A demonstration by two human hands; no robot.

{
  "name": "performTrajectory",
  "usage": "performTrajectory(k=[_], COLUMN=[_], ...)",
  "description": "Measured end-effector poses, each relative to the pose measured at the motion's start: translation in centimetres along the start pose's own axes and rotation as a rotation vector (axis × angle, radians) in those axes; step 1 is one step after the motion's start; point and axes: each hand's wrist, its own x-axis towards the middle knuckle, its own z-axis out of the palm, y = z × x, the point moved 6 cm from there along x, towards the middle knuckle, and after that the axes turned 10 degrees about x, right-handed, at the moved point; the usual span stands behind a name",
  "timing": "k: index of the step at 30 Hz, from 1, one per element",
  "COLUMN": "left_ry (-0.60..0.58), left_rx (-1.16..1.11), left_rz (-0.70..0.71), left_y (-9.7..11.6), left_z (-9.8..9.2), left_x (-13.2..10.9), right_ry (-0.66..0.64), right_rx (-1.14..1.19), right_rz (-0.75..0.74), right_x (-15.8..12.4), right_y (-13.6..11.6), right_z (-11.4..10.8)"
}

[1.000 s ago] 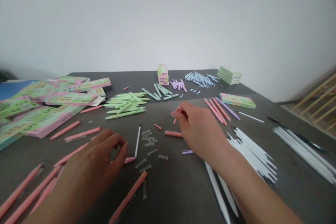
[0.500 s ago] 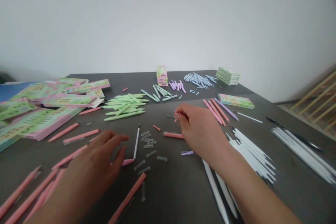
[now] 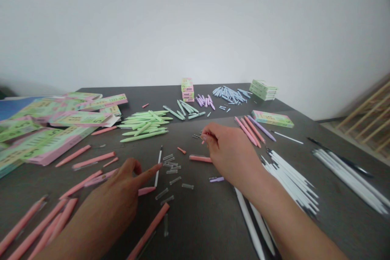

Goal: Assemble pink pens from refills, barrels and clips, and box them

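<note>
My left hand (image 3: pixel 120 189) hovers low over the table, index finger stretched out and the other fingers partly bent, holding nothing. Its fingertip is at a white pen refill (image 3: pixel 157 174) and the edge of a pile of short clear tubes (image 3: pixel 171 164). A pink pen part (image 3: pixel 146 191) lies beneath that hand. My right hand (image 3: pixel 224 142) is closed in a pinch on a small pink pen part (image 3: pixel 203 141), mostly hidden by the fingers. Tiny metal pieces (image 3: pixel 196 136) lie beside it. Under the right hand, a pink pen barrel (image 3: pixel 199 158) rests partly covered.
Pink pen barrels (image 3: pixel 94 160) lie scattered at left, near flattened boxes (image 3: pixel 61 142). Green pens (image 3: pixel 144 124), purple parts (image 3: pixel 204 100) and blue pens (image 3: pixel 231 94) form piles farther back. White refills (image 3: pixel 292 180) lie at right, and small boxes (image 3: pixel 263 90) stand behind.
My left hand has moved slightly right and its index finger now stretches to the refill and clear tubes. My right hand stays in nearly the same place, still pinching the small pink part.
</note>
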Motion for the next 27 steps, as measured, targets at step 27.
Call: performTrajectory(k=[27], left_ry=[-0.113], left_rx=[-0.015], left_rz=[0.167], left_y=[2.2], left_z=[1.7], left_x=[-0.4], right_ry=[-0.028], right_rx=[-0.072], right_rz=[0.01], right_x=[0.2], right_y=[0.1], right_z=[-0.2])
